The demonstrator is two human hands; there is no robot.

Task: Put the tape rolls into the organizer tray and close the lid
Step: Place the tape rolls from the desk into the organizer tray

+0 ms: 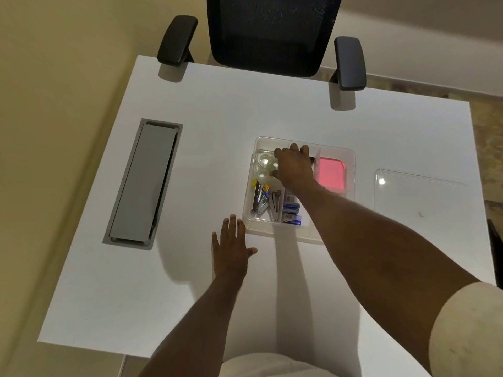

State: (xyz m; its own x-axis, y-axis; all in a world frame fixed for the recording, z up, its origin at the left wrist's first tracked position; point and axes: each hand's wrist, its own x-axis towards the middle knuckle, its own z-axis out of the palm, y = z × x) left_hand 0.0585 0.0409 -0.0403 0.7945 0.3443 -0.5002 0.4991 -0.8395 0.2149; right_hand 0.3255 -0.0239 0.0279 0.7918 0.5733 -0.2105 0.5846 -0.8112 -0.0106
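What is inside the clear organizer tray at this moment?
The organizer tray holds clear tape rolls at far left, staplers and clips nearer, blue boxes, and pink notes. The right hand covers the middle compartment.

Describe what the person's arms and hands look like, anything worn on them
Both forearms are bare, with no watch, ring or glove visible on the left hand or the right hand. A short, off-white sleeve covers the right upper arm. The left upper arm is out of view.

The organizer tray [299, 232] sits mid-desk [217, 104]; the lid [419, 194] lies to its right, the cable hatch [143, 183] far left, the chair [272, 34] behind.
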